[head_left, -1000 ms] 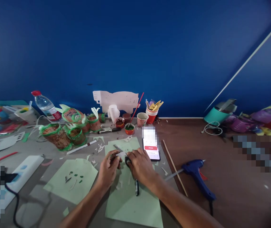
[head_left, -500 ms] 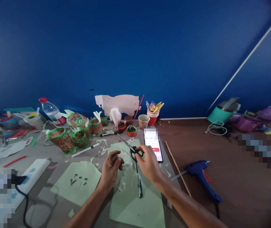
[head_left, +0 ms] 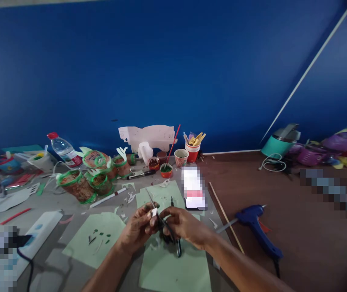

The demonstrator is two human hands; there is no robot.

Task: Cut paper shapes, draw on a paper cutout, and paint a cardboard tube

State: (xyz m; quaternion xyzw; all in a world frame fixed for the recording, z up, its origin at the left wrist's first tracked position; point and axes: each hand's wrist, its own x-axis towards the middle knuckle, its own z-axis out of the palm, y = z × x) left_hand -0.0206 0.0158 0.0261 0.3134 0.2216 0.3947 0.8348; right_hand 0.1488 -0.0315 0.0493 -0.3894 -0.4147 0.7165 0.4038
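Observation:
My right hand (head_left: 181, 227) is closed around the black handles of a pair of scissors (head_left: 166, 229). Their blades point up and left, beside the fingers of my left hand (head_left: 140, 225). Between my left thumb and fingers is a small white paper piece (head_left: 154, 212), close to the blades; whether they touch it I cannot tell. Under both hands lies a pale green sheet (head_left: 176, 271). A black pen (head_left: 178, 248) rests on that sheet, partly hidden by my right hand. Left of my hands, another green sheet (head_left: 80, 241) carries several small dark green bits.
A phone (head_left: 193, 186) lies beyond my right hand. To the right are a wooden stick (head_left: 225, 215) and a blue glue gun (head_left: 258, 227). Paint cups (head_left: 166, 172), a paper cup (head_left: 181, 158) and brown-and-green painted pots (head_left: 78, 186) stand toward the blue wall. A power strip (head_left: 41, 231) lies left.
My hands have come together over the green sheet. The scissors have turned and been drawn nearer, and the white paper piece now shows clearly in my left fingers. The view has tilted slightly.

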